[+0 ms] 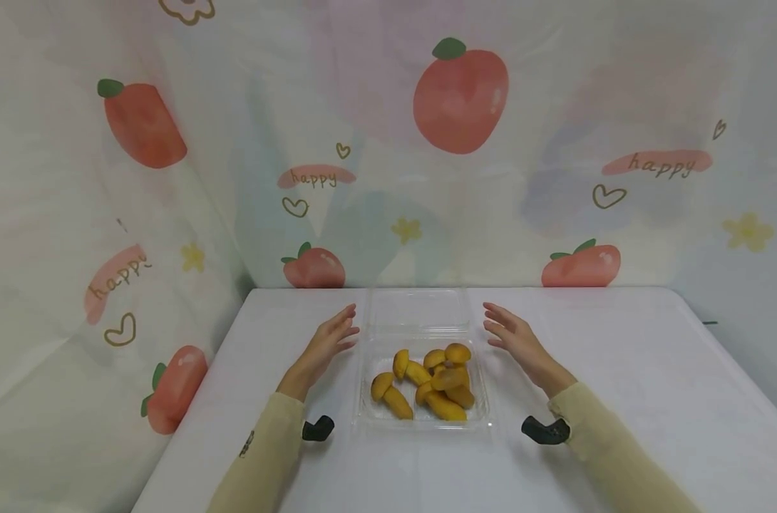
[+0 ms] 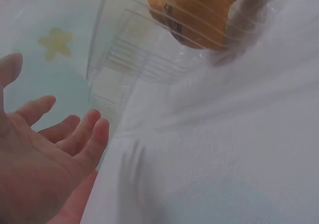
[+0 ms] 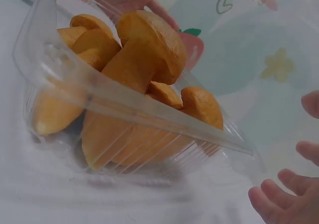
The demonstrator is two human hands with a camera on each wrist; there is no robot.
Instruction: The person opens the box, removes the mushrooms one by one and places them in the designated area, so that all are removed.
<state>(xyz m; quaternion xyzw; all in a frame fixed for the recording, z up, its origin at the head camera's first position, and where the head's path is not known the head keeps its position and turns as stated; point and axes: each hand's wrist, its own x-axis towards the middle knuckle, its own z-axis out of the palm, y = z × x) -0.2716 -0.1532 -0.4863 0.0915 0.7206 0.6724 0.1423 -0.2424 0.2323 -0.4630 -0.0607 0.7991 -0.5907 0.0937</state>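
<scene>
Both empty and loosely spread, my left grip [image 1: 324, 345] and right grip [image 1: 522, 343] flank the clear clamshell [image 1: 417, 310]; one careless knock could spill those yellow mushrooms [image 1: 449, 381]

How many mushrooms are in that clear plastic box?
6 that I can see: the left mushroom, the middle mushroom, and a cluster of four overlapping on the right. More may be hidden underneath.

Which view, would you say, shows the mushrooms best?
The head view: it shows the mushrooms from above in the clear box. The right wrist view is closer, but partly through plastic; the left wrist view catches only part.
</scene>
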